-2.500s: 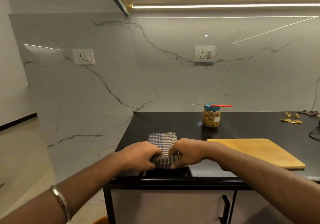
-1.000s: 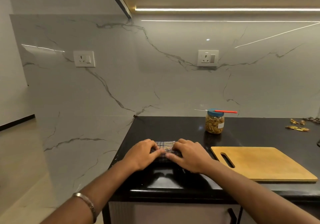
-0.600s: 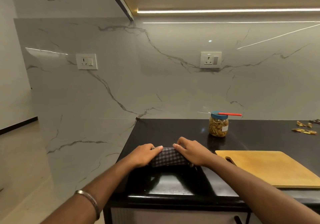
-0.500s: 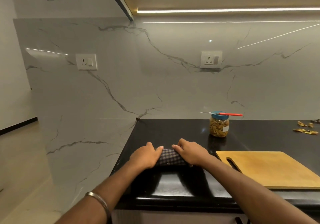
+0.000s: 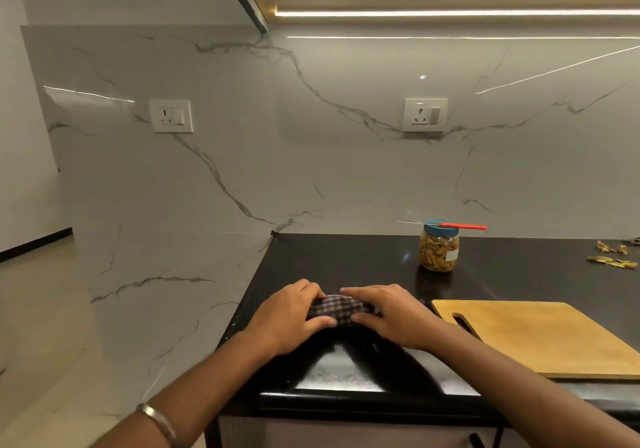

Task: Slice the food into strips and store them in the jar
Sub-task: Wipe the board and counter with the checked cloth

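Both hands, left hand [image 5: 289, 317] and right hand [image 5: 388, 314], grip the rolled checked cloth [image 5: 337, 309] between them. Beyond the right hand stands the closed jar [image 5: 439, 250] holding strips, the knife [image 5: 450, 225] on its lid. Slicing and storing seem finished; only tidying remains.

Bare forearms, metal bangle [image 5: 157, 421] (left wrist)

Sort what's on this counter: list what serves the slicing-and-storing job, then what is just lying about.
For the job:
clear plastic jar with blue lid, filled with strips
red-handled knife, resting across the lid
wooden cutting board

Lying about:
checked cloth, held by left hand and right hand
yellow-brown scraps
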